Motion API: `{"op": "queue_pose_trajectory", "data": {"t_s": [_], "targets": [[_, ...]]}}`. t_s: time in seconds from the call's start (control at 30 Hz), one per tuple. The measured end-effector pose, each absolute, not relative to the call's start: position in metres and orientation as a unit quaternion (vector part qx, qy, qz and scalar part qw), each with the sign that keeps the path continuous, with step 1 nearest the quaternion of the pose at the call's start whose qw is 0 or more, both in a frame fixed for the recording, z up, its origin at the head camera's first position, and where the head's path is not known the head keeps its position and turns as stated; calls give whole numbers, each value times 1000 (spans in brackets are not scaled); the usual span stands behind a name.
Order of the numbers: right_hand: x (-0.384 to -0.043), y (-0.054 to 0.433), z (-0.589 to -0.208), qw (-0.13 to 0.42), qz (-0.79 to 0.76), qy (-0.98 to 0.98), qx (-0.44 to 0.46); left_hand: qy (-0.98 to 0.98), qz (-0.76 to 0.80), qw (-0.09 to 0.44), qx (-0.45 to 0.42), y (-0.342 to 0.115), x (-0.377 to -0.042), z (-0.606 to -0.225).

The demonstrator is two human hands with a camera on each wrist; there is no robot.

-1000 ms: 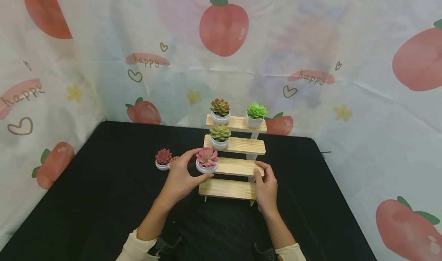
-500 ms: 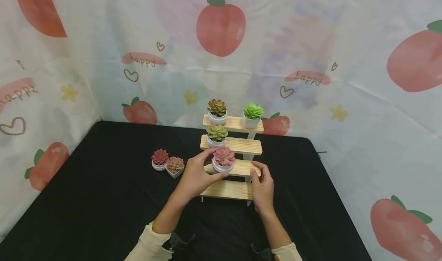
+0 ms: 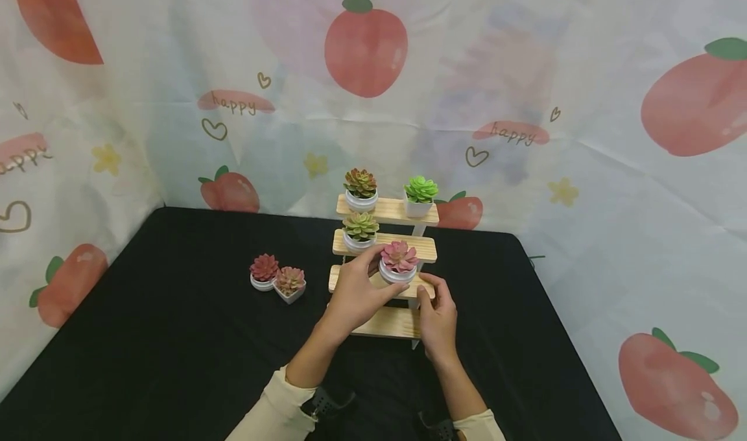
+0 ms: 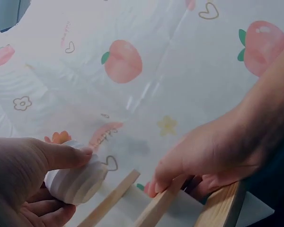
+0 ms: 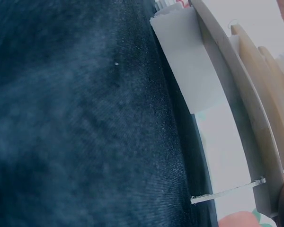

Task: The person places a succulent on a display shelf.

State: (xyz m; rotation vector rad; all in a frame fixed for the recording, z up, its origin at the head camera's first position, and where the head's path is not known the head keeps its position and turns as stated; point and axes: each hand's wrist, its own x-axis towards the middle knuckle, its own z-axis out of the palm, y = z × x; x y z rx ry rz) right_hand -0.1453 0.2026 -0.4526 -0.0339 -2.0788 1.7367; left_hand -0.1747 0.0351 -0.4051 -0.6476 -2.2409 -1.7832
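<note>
My left hand [image 3: 357,297] holds a pink succulent [image 3: 399,255] by its white round pot [image 4: 75,179], thumb and fingers on opposite sides. The pot is in front of the right part of a stepped wooden plant stand [image 3: 388,323], overlapping its second and third boards from the top in the head view. My right hand [image 3: 439,319] grips the right end of the third board, thumb in front and fingers behind. In the left wrist view the right hand's fingertips [image 4: 162,181] pinch a board's edge. The right wrist view shows the stand's side and a bit of finger.
On the top board stand a reddish-green succulent [image 3: 360,183] and a bright green one [image 3: 421,189]. A pale green succulent [image 3: 360,226] sits on the second board's left. Two reddish potted succulents [image 3: 264,268] are left on the black tablecloth [image 3: 175,337]. A fruit-printed curtain [image 3: 373,130] hangs behind.
My left hand has carried the pink succulent rightward across the stand, from its left edge toward the right end. My right hand keeps its grip on the board. The view has shifted slightly.
</note>
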Motion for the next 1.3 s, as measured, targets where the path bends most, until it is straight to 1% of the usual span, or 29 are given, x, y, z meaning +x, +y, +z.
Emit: {"op": "queue_pose_trajectory", "data": {"t_s": [0.13,0.23,0.33,0.53,1.3], "targets": [[-146,203,-453,219,623,-751,-14,-763,-598,125,-211,47,-182,-407],[-145,201,-452,211,624,-752,-17,-771,-588,140,-200,52,-185,-410],[-144,200,-452,205,626,-752,-18,-772,-584,151,-201,56,-187,-412],[-145,200,-453,211,617,-758,-19,-788,-556,171,-203,65,-194,-410],[-146,201,-453,233,614,-754,-17,-812,-524,175,-188,91,-223,-402]]}}
